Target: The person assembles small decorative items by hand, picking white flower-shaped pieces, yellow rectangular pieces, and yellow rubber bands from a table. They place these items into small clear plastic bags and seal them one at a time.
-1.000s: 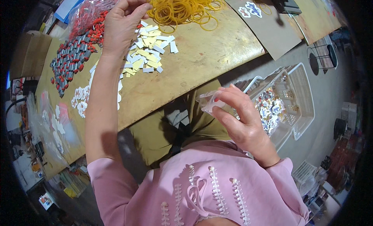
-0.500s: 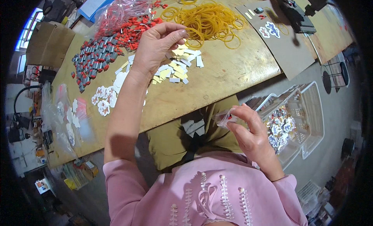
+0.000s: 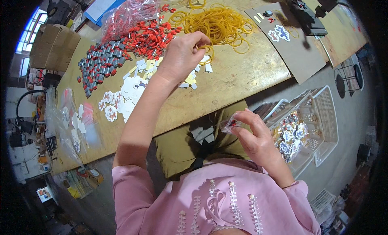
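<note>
Her left hand (image 3: pixel 182 55) pinches at the far yellow rubber-band heap (image 3: pixel 218 23); her right hand (image 3: pixel 254 138), near her lap, clasps a small clear plastic packet (image 3: pixel 229 125) upright, likely awaiting banding

I'm sitting in a small packing workshop. My worn wooden tabletop (image 3: pixel 242 79) is heaped with bulk stock: a pile of yellow rubber bands (image 3: pixel 220 23), red insulated terminals (image 3: pixel 151 35), grey ones (image 3: pixel 101 63), and white die-cut cards (image 3: pixel 121 97). A plastic basket (image 3: pixel 319 126) of filled little bags stands on the concrete floor beside me, cardboard boxes (image 3: pixel 54 47) at the tabletop's far end.
</note>
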A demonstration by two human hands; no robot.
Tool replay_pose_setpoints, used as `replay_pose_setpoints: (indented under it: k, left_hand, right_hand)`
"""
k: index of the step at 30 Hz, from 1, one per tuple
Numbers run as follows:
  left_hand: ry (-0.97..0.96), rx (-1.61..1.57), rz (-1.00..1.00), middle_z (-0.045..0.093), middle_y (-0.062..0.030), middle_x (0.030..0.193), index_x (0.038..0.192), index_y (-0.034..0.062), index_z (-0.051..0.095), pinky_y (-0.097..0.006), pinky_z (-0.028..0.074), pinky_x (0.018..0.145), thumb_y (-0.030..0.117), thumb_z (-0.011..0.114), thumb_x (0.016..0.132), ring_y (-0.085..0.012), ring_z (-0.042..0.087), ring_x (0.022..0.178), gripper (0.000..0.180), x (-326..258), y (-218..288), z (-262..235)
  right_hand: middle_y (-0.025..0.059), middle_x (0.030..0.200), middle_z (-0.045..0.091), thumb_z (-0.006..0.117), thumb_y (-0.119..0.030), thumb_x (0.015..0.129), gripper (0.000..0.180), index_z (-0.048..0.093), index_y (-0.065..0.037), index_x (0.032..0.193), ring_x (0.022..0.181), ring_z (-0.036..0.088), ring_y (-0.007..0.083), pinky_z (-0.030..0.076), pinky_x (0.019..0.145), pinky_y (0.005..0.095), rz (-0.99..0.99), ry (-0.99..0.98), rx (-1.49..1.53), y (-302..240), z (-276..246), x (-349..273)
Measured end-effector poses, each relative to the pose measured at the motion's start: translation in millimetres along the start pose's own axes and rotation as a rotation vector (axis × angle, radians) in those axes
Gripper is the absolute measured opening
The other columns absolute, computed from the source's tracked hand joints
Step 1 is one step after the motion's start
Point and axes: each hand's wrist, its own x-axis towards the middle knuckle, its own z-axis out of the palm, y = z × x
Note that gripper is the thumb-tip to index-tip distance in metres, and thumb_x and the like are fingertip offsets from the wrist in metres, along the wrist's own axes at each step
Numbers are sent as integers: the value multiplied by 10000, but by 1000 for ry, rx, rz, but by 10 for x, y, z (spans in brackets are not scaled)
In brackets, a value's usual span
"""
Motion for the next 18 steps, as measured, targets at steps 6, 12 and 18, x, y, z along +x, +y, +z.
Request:
replay_pose_setpoints:
  k: [6,12,18]
  left_hand:
    - [-1,52,-139,775,-134,875,1006,31,762,-375,603,760,145,780,876,-262,755,791,174,86,38,139]
    - [4,220,-223,783,-133,830,946,56,795,-358,605,731,207,817,848,-263,767,758,181,148,0,279]
    - [51,-232,-265,776,-69,841,941,40,782,-292,550,690,183,805,901,-126,696,733,150,184,-71,108]
  right_hand:
    - [196,1244,670,727,-30,869,152,718,15,1014,1198,677,382,555,1108,548,16,18,13,40,-34,-26]
    - [187,1240,664,733,-58,884,144,711,13,1007,1192,676,374,550,1113,534,14,40,24,81,-22,-38]
    - [182,1240,666,733,-66,885,138,707,10,997,1195,675,371,547,1117,530,15,53,21,111,-29,-77]
